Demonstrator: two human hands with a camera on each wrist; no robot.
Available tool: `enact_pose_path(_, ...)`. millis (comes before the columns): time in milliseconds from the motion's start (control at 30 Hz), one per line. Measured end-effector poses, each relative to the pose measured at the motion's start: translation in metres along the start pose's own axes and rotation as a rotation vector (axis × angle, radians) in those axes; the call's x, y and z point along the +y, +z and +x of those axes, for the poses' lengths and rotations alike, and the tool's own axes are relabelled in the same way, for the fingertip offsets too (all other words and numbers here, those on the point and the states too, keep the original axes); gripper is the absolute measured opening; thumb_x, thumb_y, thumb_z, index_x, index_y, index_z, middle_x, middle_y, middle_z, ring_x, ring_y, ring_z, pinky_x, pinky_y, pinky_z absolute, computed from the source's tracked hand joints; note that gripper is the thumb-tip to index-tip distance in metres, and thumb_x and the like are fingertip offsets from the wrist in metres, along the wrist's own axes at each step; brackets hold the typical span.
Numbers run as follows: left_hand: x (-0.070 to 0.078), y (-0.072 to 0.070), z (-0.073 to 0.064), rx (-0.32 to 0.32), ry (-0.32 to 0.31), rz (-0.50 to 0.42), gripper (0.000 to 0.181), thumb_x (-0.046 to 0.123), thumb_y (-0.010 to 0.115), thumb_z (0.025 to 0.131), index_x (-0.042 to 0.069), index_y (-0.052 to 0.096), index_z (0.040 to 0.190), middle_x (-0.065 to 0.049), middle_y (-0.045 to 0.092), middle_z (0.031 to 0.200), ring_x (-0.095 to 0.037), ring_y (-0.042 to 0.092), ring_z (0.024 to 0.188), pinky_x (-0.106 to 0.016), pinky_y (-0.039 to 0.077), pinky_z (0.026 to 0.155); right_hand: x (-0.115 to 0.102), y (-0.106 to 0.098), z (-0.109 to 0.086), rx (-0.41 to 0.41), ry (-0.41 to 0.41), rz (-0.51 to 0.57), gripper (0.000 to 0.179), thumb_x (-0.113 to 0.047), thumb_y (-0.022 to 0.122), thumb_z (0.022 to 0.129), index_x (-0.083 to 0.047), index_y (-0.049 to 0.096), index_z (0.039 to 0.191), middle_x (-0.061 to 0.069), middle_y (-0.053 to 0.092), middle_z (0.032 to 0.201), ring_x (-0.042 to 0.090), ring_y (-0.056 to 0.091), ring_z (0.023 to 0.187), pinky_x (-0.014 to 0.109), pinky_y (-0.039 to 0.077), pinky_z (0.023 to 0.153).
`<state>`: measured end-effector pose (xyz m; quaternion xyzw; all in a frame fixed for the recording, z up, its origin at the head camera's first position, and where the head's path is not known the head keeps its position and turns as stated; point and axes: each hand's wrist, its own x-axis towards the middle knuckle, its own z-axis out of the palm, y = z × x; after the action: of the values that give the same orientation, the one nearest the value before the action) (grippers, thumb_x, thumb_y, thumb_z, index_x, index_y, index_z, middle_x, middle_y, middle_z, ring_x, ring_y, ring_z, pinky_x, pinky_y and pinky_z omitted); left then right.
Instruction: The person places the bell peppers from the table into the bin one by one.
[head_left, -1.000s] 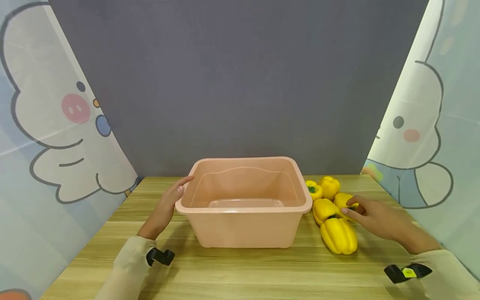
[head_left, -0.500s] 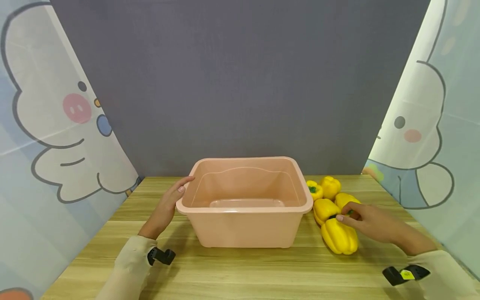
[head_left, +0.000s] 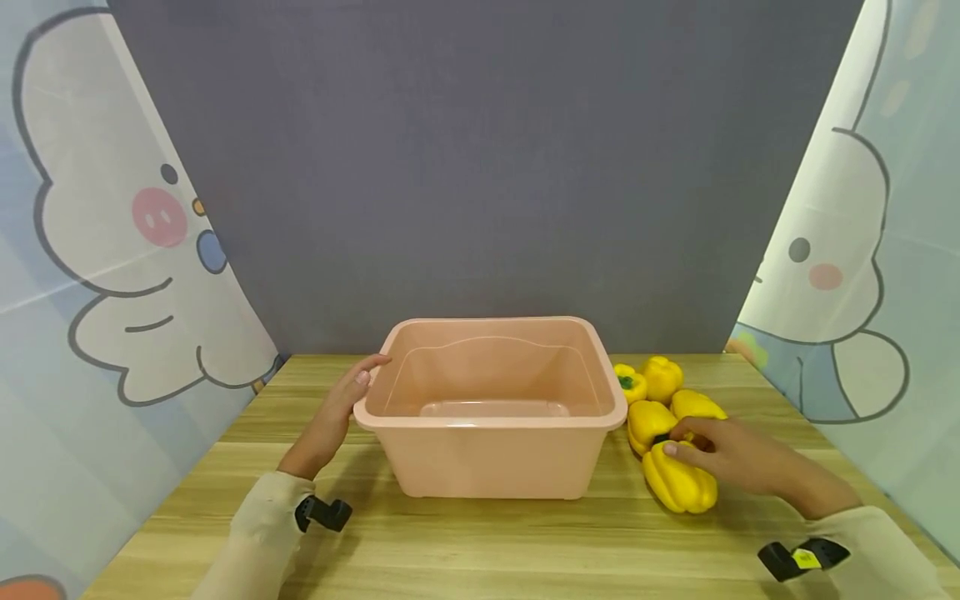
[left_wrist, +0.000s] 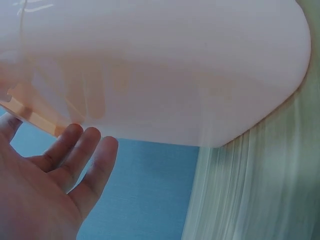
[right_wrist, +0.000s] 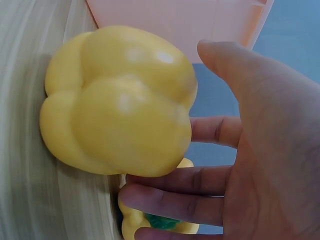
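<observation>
A pink plastic basin point(head_left: 491, 458) stands mid-table. My left hand point(head_left: 330, 421) rests at its left rim, one finger reaching over the edge; in the left wrist view, loosely extended fingers point(left_wrist: 102, 165) lie by the rim's outside. Several yellow bell peppers sit to the basin's right. My right hand point(head_left: 738, 454) is around the stem end of the nearest yellow bell pepper point(head_left: 678, 483). The right wrist view has its thumb point(right_wrist: 220, 55) on one side of that pepper point(right_wrist: 125, 105) and spread fingers on the other, with no firm grip visible.
Behind the nearest pepper are other yellow peppers point(head_left: 648, 425), point(head_left: 662, 379), close to the basin's right wall. A grey panel point(head_left: 480, 167) stands along the back of the wooden table point(head_left: 480, 550). Printed cartoon curtains point(head_left: 112, 250) hang at both sides.
My right hand has moved left and toward me, from the rear right pepper to the nearest one. The left hand stays at the basin rim. The peppers and basin stay in place.
</observation>
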<state>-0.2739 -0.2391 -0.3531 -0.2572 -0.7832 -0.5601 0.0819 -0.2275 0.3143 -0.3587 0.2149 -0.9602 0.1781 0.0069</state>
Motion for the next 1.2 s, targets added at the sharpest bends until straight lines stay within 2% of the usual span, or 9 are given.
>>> enact_pose_path(133,0.0014,0.0018,-0.0008,-0.002,0.019,-0.003,0.054,0.04,0.018,0.11,0.01,0.038,0.151,-0.013,0.031,0.157,-0.036,0.036,0.136,-0.062,0.029,0.101,-0.0008,0.0003,-0.0004,-0.004,0.006,0.003,0.025,-0.043,0.059,0.1,-0.02,0.066,0.108,-0.011,0.054,0.08,0.006,0.047,0.068,0.027,0.04,0.06)
enact_pose_path(400,0.0061,0.0034,0.0018,-0.002,-0.023,-0.035,0.049,0.029,0.034,0.107,0.009,0.036,0.151,-0.012,0.027,0.158,-0.036,0.03,0.139,-0.056,0.032,0.103,-0.0033,-0.0014,-0.0015,-0.046,0.042,0.048,0.032,-0.043,0.06,0.099,-0.016,0.06,0.115,-0.005,0.055,0.084,0.014,0.049,0.071,0.03,0.041,0.061)
enact_pose_path(733,0.0031,0.0028,0.0014,-0.049,-0.011,-0.065,0.057,0.031,0.033,0.105,0.015,0.026,0.159,-0.009,0.017,0.164,-0.037,0.021,0.144,-0.065,0.023,0.106,-0.0041,0.0001,-0.0024,-0.088,0.095,0.072,0.049,-0.048,0.067,0.093,-0.008,0.054,0.119,0.0,0.053,0.083,0.017,0.049,0.071,0.033,0.04,0.061)
enact_pose_path(967,0.0027,0.0029,0.0009,-0.069,-0.017,-0.077,0.057,0.035,0.032,0.106,0.018,0.023,0.16,-0.005,0.015,0.164,-0.035,0.019,0.146,-0.067,0.022,0.106,-0.0031,-0.0038,-0.005,-0.117,0.067,0.111,0.051,-0.044,0.069,0.092,-0.003,0.053,0.119,0.001,0.052,0.083,0.016,0.049,0.072,0.03,0.04,0.061)
enact_pose_path(1200,0.0019,0.0031,0.0004,-0.06,-0.018,-0.067,0.056,0.035,0.032,0.107,0.018,0.025,0.159,-0.005,0.017,0.164,-0.036,0.023,0.144,-0.066,0.025,0.105,0.0022,-0.0085,-0.0096,-0.14,0.035,0.145,0.047,-0.039,0.069,0.094,-0.006,0.051,0.121,0.001,0.049,0.079,0.012,0.046,0.066,0.028,0.037,0.056)
